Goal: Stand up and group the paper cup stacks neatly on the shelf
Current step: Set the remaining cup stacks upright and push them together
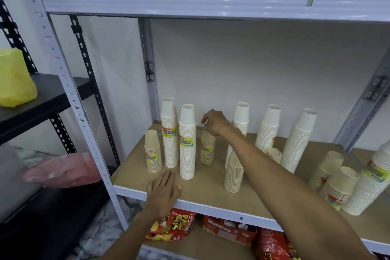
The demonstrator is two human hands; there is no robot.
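Right hand [213, 122] is draped over the top of a short tan cup stack [207, 150] toward the back of the shelf [130, 175], fingers curled down around its crown; whether they actually pinch it I cannot tell. Left hand [163, 192] lies flat and open on the shelf's front edge, holding nothing, just before a tall white stack [187, 143].

Near the left end stand a second tall white stack [169, 133] and a short tan one [152, 152], all upright and close together. More stacks spread toward the right end, where a heap [348, 186] leans against the corner, not yet stood up.

The risk, to my eye, is the forearm. It passes directly over a medium tan stack [233, 173] and in front of another white one [240, 120] (both narrow and top-heavy). A careless sweep leftward with the short stack could also clip the tall white stack beside it, and one falling would likely take its neighbours along, perhaps off the front edge.
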